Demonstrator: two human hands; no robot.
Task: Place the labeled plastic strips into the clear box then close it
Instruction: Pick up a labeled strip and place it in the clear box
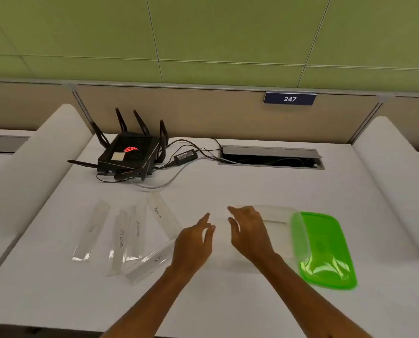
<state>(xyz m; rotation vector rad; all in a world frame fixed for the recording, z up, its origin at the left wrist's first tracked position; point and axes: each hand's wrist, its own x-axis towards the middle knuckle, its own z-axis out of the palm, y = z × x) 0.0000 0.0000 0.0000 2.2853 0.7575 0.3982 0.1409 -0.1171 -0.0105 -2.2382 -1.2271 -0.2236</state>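
Several clear plastic strips with handwritten labels (128, 237) lie fanned out on the white table, left of centre. The clear box (276, 215) sits open to the right of centre, and its green lid (325, 250) leans against the box's right side. My left hand (195, 242) hovers between the strips and the box, fingers apart and holding nothing. My right hand (248, 232) is above the box's left part, also with spread fingers and nothing in it. The box's near left wall is hard to make out behind my hands.
A black router with antennas (128, 152) and its power brick (185, 156) with cables stand at the back left. A cable slot (271, 158) is cut into the table at the back. White curved dividers flank the desk on both sides.
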